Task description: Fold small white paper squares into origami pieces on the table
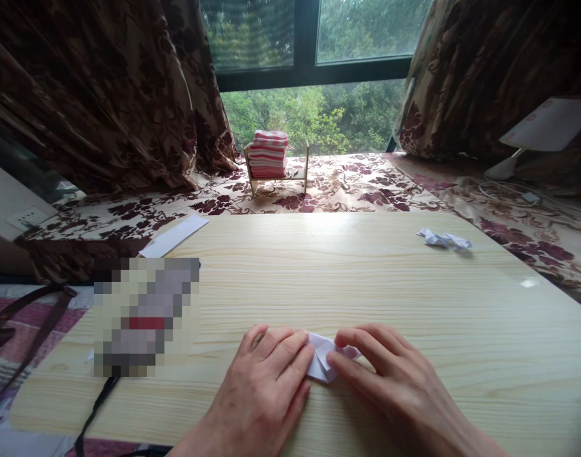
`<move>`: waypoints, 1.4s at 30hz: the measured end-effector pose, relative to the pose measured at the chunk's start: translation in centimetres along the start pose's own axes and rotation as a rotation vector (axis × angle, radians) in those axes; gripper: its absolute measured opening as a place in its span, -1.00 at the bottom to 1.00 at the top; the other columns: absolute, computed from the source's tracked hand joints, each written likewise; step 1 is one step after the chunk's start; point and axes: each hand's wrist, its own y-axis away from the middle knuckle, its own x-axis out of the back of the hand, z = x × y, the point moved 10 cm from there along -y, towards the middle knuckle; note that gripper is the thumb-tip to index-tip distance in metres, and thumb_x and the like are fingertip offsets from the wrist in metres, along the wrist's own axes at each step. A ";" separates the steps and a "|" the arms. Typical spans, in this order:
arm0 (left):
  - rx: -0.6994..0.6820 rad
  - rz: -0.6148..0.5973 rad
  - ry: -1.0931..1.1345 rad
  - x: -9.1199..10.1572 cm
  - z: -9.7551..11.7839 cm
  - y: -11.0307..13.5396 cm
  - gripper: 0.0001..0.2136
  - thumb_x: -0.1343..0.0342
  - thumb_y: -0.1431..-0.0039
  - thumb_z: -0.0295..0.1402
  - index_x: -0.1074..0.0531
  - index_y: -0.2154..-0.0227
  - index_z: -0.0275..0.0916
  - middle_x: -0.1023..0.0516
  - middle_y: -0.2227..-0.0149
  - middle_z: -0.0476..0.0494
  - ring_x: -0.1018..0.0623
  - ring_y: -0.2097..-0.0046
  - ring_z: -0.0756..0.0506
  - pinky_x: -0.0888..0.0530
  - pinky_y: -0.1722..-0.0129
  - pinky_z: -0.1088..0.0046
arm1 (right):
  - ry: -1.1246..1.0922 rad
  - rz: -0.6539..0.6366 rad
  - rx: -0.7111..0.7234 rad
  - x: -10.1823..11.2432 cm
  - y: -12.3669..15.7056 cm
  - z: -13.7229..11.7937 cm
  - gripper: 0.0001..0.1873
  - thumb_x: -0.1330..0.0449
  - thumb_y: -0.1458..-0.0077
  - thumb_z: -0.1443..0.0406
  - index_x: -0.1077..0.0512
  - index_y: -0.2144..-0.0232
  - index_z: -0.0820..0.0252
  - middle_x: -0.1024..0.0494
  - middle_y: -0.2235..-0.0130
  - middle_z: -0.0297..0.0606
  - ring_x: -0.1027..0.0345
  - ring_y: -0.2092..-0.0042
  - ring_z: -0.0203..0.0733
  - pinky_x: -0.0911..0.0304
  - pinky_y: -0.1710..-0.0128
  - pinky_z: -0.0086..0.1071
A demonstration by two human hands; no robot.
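The paper (pixel 321 357) is white, the cloths (pixel 268 155) red-and-white striped.

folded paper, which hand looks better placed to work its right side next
Probably the right hand: its thumb and index finger are at the right side of the folded paper, while the left hand has its fingers across the left side, seemingly steadying it.

Free tabletop (pixel 309 273) ahead, paper (pixel 433 238) far right

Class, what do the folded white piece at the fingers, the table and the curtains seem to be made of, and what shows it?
Folded piece: probably matte paper; it shows thin, creased flaps.
Table: wood or wood-look laminate, smooth, with grain lines and a faint sheen.
Curtains: fabric, fibre unclear; they hang in soft, patterned folds.
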 end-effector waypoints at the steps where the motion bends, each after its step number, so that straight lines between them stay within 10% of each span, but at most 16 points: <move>1: 0.005 0.001 0.003 0.0 0.0 0.0 -0.75 0.03 -0.22 -0.44 -0.44 0.08 -0.28 -0.54 0.05 -0.14 -0.44 0.03 -0.12 -0.28 -0.02 0.25 | 0.000 0.009 -0.007 0.1 -0.1 0.0 -0.72 0.09 -0.28 0.40 -0.43 0.23 0.22 -0.48 0.23 -0.15 -0.29 0.23 -0.21 -0.23 0.26 -0.35; 20: 0.026 -0.061 0.031 -0.7 -0.2 0.0 -0.70 0.04 -0.20 -0.46 -0.39 0.01 -0.27 -0.51 0.05 -0.17 -0.42 0.03 -0.12 -0.31 -0.02 0.24 | 0.024 -0.018 -0.030 -0.6 0.0 -0.5 -0.72 0.07 -0.25 0.42 -0.45 0.29 0.24 -0.48 0.35 -0.20 -0.29 0.32 -0.22 -0.25 0.36 -0.35; 28: 0.001 -0.063 -0.028 -0.7 0.2 -0.2 -0.68 0.06 -0.21 -0.47 -0.40 0.00 -0.25 -0.50 0.02 -0.19 -0.41 0.01 -0.14 -0.32 -0.03 0.21 | 0.200 -0.002 0.031 -0.7 1.2 -1.9 -0.63 0.13 -0.27 0.43 -0.47 0.14 0.21 -0.54 0.06 -0.18 -0.30 -0.01 -0.16 -0.23 0.06 -0.25; 42: -0.064 0.021 -0.077 -1.2 0.0 0.1 -0.71 0.10 -0.27 -0.43 -0.42 0.03 -0.30 -0.52 0.01 -0.13 -0.41 0.04 -0.11 -0.18 -0.10 0.23 | 0.300 -0.187 0.138 -1.2 0.4 -2.0 -0.58 0.20 -0.26 0.40 -0.47 0.17 0.20 -0.54 0.01 -0.31 -0.38 0.04 -0.24 -0.24 0.16 -0.34</move>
